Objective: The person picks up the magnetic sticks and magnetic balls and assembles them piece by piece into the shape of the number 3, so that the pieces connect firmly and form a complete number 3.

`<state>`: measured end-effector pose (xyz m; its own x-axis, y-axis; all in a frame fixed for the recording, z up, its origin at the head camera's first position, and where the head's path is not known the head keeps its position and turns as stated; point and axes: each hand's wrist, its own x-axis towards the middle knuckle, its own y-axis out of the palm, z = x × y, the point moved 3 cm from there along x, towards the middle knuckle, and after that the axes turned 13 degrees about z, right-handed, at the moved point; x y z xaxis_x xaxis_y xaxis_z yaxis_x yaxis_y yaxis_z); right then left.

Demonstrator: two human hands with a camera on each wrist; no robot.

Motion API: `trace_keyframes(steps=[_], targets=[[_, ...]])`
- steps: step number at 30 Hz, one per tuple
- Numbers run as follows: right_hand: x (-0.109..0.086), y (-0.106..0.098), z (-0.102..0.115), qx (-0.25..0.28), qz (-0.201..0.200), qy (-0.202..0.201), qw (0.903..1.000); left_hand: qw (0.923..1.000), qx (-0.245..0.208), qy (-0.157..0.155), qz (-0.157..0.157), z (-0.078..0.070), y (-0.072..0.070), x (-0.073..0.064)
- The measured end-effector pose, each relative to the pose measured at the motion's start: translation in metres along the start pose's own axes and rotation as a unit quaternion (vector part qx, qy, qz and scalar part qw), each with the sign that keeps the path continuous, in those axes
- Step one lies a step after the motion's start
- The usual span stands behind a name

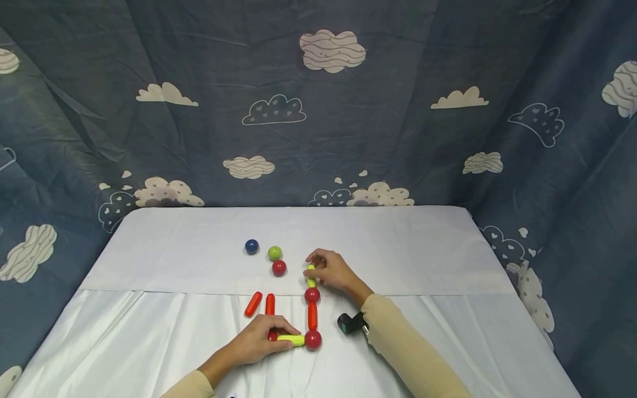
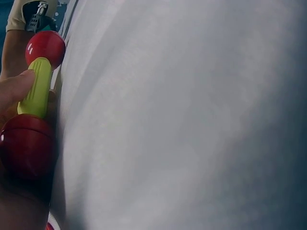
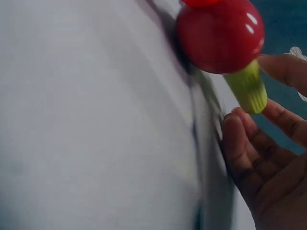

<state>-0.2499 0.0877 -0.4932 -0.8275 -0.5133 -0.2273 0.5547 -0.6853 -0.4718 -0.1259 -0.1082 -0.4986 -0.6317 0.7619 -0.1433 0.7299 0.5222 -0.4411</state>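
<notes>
- Beyond the far red ball (image 1: 312, 296), saw a lengthwise yellow-green rod (image 1: 311, 282) pointing away from the body.
- Found its far end pinched by the right hand (image 1: 334, 270), the nearer.
- Saw a crosswise yellow-green rod (image 1: 291, 339) pinched by the left hand (image 1: 260, 338).

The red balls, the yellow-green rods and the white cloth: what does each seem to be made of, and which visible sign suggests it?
Red balls: glossy, perhaps plastic or painted metal; crisp white highlights show the shine, but the core stays uncertain.
Yellow-green rods: probably moulded plastic, duller, with fine lengthwise ridges.
White cloth: apparently fabric, given its soft folds.
</notes>
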Motion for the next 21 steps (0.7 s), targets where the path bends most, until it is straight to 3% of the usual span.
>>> trace_keyframes(steps=[9,15,21], targets=[[0.024,-0.014,0.019,-0.055,0.054,-0.034,0.9965,0.9998,0.003,-0.020,0.007,0.004,-0.001,0.002],[0.040,-0.009,0.039,-0.088,0.141,-0.053,0.9847,1.0000,0.006,-0.006,0.001,0.003,0.000,0.001],[0.050,-0.001,0.049,-0.118,0.189,-0.055,0.9733,1.0000,0.000,-0.007,0.002,0.002,0.000,0.001]])
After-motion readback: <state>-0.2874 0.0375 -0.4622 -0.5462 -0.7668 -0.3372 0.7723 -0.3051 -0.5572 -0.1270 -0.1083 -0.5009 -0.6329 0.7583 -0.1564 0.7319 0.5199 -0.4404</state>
